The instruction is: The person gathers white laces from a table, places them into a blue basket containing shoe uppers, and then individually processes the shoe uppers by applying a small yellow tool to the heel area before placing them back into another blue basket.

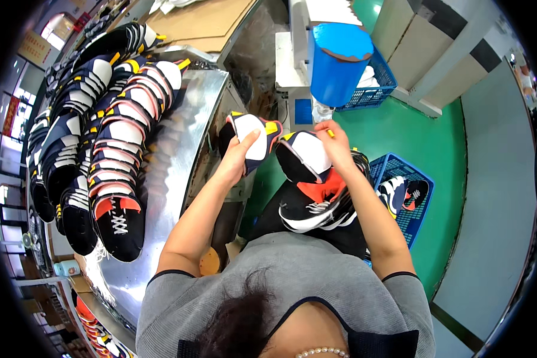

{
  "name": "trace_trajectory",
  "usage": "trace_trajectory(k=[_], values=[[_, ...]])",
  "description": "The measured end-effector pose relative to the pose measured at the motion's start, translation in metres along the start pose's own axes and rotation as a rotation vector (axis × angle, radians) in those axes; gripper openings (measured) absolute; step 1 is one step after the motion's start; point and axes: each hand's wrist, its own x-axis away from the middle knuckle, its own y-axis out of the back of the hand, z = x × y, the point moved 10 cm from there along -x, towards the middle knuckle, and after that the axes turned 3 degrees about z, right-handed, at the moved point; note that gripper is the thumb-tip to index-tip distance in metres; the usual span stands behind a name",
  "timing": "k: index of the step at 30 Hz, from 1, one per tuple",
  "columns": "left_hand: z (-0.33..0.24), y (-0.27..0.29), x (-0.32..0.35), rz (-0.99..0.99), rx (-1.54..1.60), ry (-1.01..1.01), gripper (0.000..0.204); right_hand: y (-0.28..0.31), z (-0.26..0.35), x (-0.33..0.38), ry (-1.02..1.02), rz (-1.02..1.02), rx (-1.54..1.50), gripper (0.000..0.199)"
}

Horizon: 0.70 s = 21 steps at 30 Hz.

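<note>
My left hand (235, 160) grips a shoe upper (243, 126) with a white heel panel, navy sides and yellow patches, the thumb pressed on the white part. To its right, my right hand (338, 147) is closed at the heel edge of a second shoe upper (307, 153), white and black with a coral-red lining. A small yellow piece shows at the right fingers; whether it belongs to that upper I cannot tell. More shoe uppers (316, 216), black with white laces, lie on my lap beneath my right forearm. The two held uppers are close together.
Rows of nested shoe uppers (116, 152) cover the left part of a metal table (172, 149). Ahead stands a machine with a blue cylindrical cover (339, 65). A blue basket (420, 224) holding shoe uppers sits on the green floor at right; another blue basket (380, 94) is behind the machine.
</note>
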Motion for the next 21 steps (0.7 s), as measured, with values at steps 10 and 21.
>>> trace_trajectory(k=[10, 21], values=[[0.047, -0.063, -0.074, 0.204, -0.411, -0.077, 0.031, -0.001, -0.002, 0.008, 0.000, -0.120, -0.288, 0.018], [0.069, -0.064, -0.141, -0.003, 0.088, 0.068, 0.029, 0.027, -0.021, -0.051, -0.037, 0.002, -0.585, 0.013]])
